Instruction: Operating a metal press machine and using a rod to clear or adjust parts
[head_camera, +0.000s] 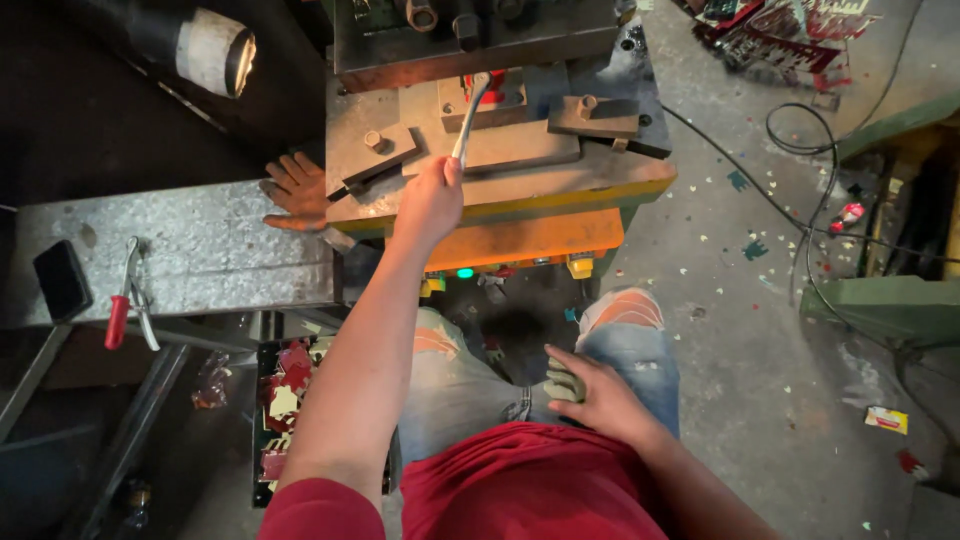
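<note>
My left hand (430, 200) is stretched forward and shut on a bent metal rod (470, 115). The rod's tip reaches into the die of the press (500, 150), next to a small red piece (488, 90). My right hand (600, 395) lies on my right thigh, its fingers spread over a crumpled greenish glove (562, 385). Another person's hand (295, 190) lies flat at the left edge of the press bed, apart from mine.
A galvanised metal sheet (200, 250) to the left carries red-handled pliers (125, 300) and a black phone (60, 280). A tray of red and cream cut pieces (285, 390) sits by my left knee. Black cables (800, 150) and scraps litter the floor at right.
</note>
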